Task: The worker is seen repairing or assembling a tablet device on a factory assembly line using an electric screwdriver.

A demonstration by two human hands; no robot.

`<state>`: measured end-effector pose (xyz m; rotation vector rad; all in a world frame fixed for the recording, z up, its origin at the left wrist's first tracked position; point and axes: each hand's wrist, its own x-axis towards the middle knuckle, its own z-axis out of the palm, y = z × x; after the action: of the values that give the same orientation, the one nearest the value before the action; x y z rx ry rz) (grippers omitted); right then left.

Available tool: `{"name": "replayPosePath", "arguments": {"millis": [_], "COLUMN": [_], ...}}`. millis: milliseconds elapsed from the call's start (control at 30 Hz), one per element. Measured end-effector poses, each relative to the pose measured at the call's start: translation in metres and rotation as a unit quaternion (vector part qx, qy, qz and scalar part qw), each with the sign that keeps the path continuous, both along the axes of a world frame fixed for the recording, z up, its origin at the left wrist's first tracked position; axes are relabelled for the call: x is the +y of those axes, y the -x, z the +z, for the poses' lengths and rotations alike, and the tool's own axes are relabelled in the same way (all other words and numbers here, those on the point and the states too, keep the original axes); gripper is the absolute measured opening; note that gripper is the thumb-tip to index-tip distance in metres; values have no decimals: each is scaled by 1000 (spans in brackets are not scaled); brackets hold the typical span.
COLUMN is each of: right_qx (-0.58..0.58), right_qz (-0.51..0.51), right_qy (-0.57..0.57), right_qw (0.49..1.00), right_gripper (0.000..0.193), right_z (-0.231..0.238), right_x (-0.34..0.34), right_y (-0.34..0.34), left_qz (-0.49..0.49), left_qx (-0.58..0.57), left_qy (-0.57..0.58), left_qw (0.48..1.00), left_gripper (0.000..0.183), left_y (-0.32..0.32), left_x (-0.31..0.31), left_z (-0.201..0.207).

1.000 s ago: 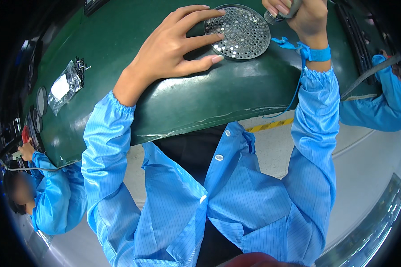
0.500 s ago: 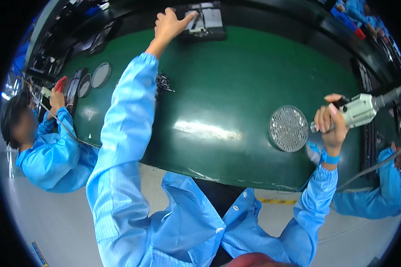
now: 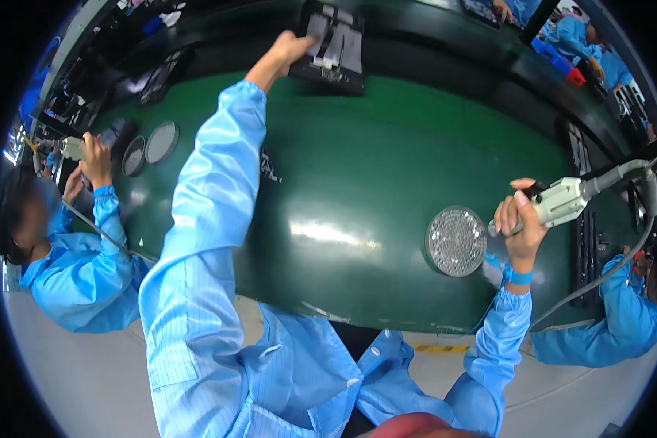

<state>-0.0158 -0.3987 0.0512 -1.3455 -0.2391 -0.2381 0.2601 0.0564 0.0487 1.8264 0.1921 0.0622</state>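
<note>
Left hand (image 3: 288, 50) at left edge of flat black-framed part (image 3: 337, 48), far side of green table (image 3: 365, 168); part's long axis runs away from person; finger closure unclear. Right hand (image 3: 520, 219), farther off, wrapped round electric screwdriver (image 3: 562, 202), beside round dish (image 3: 456, 241).

The blue coat (image 3: 292, 379) has fine dark stripes, long shiny sleeves (image 3: 206, 212) and white buttons (image 3: 352, 382) down its front. Black clothing (image 3: 352, 340) shows inside the coat's opening. Just past the coat's right cuff (image 3: 517, 292) (gathered snugly) sits a blue wrist strap (image 3: 519, 277).
</note>
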Motion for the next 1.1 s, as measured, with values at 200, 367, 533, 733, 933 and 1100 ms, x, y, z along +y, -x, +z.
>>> {"name": "replayPosePath", "arguments": {"millis": [200, 367, 533, 733, 933, 1100], "right_qx": [-17, -44, -37, -39, -55, -53], "right_qz": [-16, -12, 1, 9, 18, 14], "right_qy": [-7, 8, -1, -4, 5, 6], "right_qw": [1000, 999, 999, 999, 998, 998], "right_gripper": [24, 25, 26, 28, 27, 27], "right_z": [2, 4, 3, 7, 8, 7], "right_x": [-15, -13, -5, -9, 1, -2], "right_y": [6, 4, 7, 12, 9, 10], "left_qz": [-98, -67, -64, -57, -227, -234], "left_qx": [65, 48, 114, -250, -186, -213], "left_qy": [160, 124, 71, -397, -443, -453], "left_qw": [980, 989, 989, 881, 847, 834], "left_gripper": [20, 52, 64, 20, 24, 22], "left_y": [110, 295, 382, 325, 260, 248], "left_x": [-40, -89, -93, -34, 46, 48], "left_z": [47, 29, -18, -28, -7, -18]}}
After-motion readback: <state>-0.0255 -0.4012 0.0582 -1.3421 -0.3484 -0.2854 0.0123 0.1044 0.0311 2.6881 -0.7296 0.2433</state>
